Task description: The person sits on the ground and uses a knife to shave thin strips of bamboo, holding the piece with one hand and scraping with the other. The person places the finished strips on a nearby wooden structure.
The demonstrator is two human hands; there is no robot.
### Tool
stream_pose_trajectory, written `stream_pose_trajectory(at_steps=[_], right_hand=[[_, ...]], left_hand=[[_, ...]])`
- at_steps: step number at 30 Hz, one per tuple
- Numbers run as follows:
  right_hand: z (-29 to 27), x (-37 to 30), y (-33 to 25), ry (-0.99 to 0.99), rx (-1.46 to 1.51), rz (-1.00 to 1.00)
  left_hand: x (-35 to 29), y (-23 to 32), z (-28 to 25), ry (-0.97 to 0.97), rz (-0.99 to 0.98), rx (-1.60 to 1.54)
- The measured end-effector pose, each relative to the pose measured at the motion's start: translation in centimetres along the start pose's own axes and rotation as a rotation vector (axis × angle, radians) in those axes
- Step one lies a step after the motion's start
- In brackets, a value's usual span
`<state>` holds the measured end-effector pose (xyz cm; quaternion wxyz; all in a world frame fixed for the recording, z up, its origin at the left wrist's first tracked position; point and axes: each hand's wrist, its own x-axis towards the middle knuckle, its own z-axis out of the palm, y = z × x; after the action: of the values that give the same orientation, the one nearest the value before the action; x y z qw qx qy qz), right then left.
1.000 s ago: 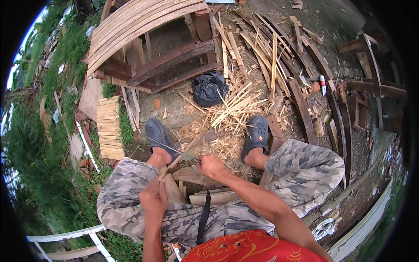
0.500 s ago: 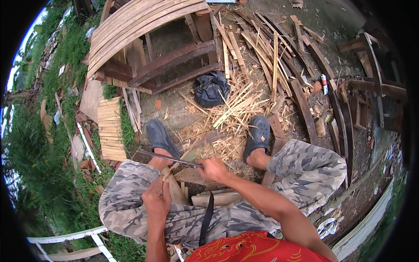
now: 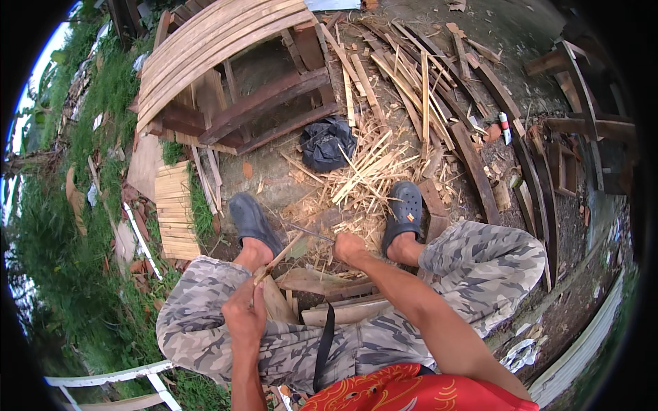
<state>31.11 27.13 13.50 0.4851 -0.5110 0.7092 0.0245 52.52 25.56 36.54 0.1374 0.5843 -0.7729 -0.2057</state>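
Note:
My left hand (image 3: 245, 312) is closed round the near end of a thin wooden strip (image 3: 282, 253), which points away and to the right, between my feet. My right hand (image 3: 349, 248) grips the handle of a long, narrow-bladed knife (image 3: 308, 231). Its blade reaches left and forward, beyond the strip's far part; whether it touches the wood I cannot tell. Below the strip, between my legs, lie pale pieces of wood (image 3: 308, 280). Shavings and a heap of split strips (image 3: 373, 168) cover the ground in front of my feet.
A slatted wooden bench (image 3: 226, 48) stands ahead on the left, with a black plastic bag (image 3: 327, 144) beside it. Bundled slats (image 3: 175, 209) lie left. Dark planks (image 3: 474, 171) and a white tube (image 3: 506, 128) are on the right. Dark clogs (image 3: 255, 219) are on my feet.
My right hand has moved forward and to the right with the knife, and the blade has swung away from my left hand. The left hand stays in place, still holding the strip.

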Motion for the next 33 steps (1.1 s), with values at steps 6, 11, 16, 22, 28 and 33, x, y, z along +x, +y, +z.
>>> stream_pose_trajectory(at_steps=[6, 11, 16, 22, 28, 33], right_hand=[[1.5, 0.7, 2.0, -0.067, 0.017, -0.209], [2.1, 0.7, 3.7, -0.055, 0.039, 0.007], [2.8, 1.6, 4.2, -0.055, 0.009, -0.073], [2.7, 2.2, 5.5, -0.001, -0.021, 0.200], [3.1, 2.1, 6.0, -0.106, 0.000, -0.055], [2.2, 1.3, 6.8, -0.102, -0.010, 0.190]], left_hand=[[0.5, 0.0, 0.1, 0.031, -0.066, 0.044], [0.7, -0.1, 0.4, 0.079, -0.043, 0.029], [1.3, -0.3, 0.7, 0.116, -0.058, -0.065], [1.2, -0.1, 0.5, 0.141, -0.015, -0.014], [1.5, -0.3, 0.8, 0.139, -0.020, -0.028], [1.1, -0.5, 0.4, 0.131, -0.014, 0.000]])
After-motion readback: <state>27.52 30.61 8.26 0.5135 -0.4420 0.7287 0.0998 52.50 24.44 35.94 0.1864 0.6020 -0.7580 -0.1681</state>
